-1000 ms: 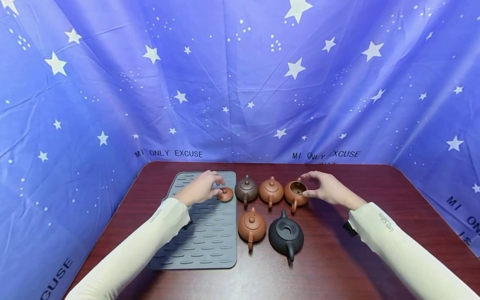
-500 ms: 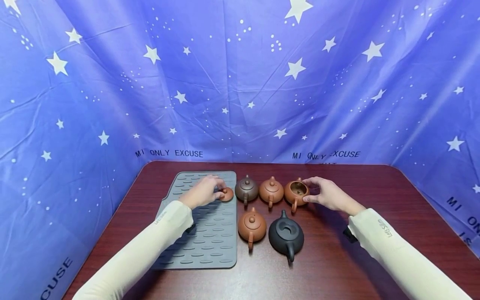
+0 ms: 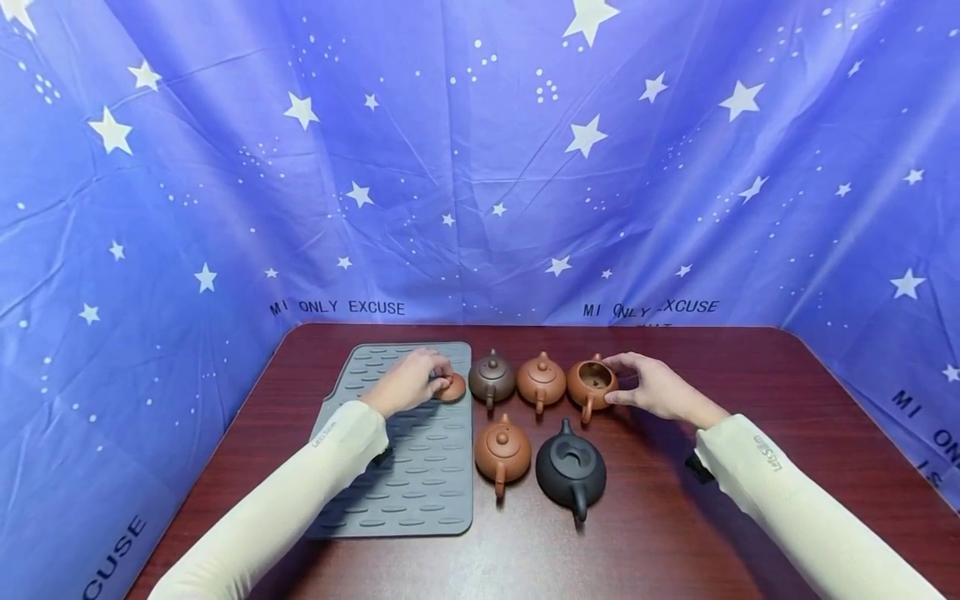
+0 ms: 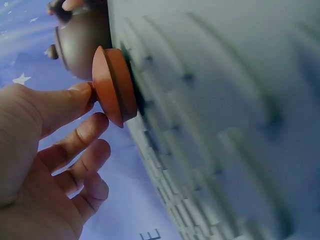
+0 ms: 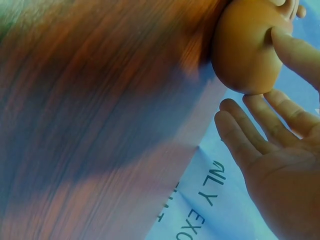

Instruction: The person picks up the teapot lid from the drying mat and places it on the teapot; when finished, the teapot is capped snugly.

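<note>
My left hand (image 3: 412, 382) pinches the knob of an orange-brown teapot lid (image 4: 112, 87) between thumb and fingertips, at the right side of the grey mat (image 3: 405, 467). In the left wrist view the lid's underside lies close to the mat; whether they touch is unclear. My right hand (image 3: 660, 390) holds the right side of a lidless orange-brown teapot (image 3: 577, 390), thumb toward the front and fingers behind. In the right wrist view, the thumb and some fingertips touch that teapot's round body (image 5: 247, 52). Its dark interior shows from above.
A dark brown teapot (image 3: 492, 382) and a lidded orange-brown teapot (image 3: 541, 385) stand left of the lidless one. Nearer sit another orange-brown teapot (image 3: 503, 457) and a larger black teapot (image 3: 558, 483). Behind the red-brown table (image 3: 675, 533) hangs a blue star-patterned curtain (image 3: 480, 167).
My left hand has come down over the lid and taken its knob. The right hand has drawn back from over the teapot's opening to its right side. The teapots stay put.
</note>
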`<state>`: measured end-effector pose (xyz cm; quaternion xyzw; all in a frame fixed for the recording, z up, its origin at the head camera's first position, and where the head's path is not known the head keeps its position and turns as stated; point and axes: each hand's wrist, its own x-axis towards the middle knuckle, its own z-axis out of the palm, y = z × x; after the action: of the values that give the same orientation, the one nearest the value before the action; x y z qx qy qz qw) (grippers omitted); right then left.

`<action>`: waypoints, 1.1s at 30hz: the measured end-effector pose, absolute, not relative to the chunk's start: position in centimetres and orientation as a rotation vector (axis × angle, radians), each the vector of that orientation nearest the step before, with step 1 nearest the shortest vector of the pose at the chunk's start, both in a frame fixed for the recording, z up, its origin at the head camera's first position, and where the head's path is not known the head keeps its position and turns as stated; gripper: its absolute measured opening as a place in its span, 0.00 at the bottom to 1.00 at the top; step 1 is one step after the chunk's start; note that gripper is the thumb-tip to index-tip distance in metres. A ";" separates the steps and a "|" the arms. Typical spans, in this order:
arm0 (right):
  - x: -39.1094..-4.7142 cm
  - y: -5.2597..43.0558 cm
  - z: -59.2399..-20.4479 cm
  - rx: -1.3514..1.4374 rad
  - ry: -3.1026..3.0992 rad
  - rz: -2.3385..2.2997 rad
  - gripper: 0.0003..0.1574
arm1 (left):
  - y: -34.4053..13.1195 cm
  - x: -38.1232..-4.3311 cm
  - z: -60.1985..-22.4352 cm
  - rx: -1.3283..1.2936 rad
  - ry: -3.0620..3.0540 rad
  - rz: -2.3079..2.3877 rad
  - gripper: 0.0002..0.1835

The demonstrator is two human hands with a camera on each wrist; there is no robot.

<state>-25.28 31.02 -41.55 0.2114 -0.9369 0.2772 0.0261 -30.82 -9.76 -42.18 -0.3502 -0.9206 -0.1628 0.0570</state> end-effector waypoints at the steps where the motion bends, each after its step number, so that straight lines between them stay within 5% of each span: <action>1: -25.3 31.1 -41.6 0.652 -2.900 0.859 0.35 | -9.6 -30.8 -42.0 -1.070 -2.777 -0.508 0.02; 17: -25.2 31.2 -41.9 0.652 -2.926 0.907 0.36 | 0.8 -31.3 -36.6 -1.405 -2.526 -0.323 0.03; 33: -25.4 31.4 -41.6 0.670 -2.922 0.888 0.36 | 11.2 -30.6 -36.8 -1.445 -2.643 -0.194 0.04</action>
<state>-25.38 31.36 -41.63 0.2141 -0.9346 0.2839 0.0074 -30.57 11.17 -36.77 -0.4778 -0.8739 -0.0640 0.0618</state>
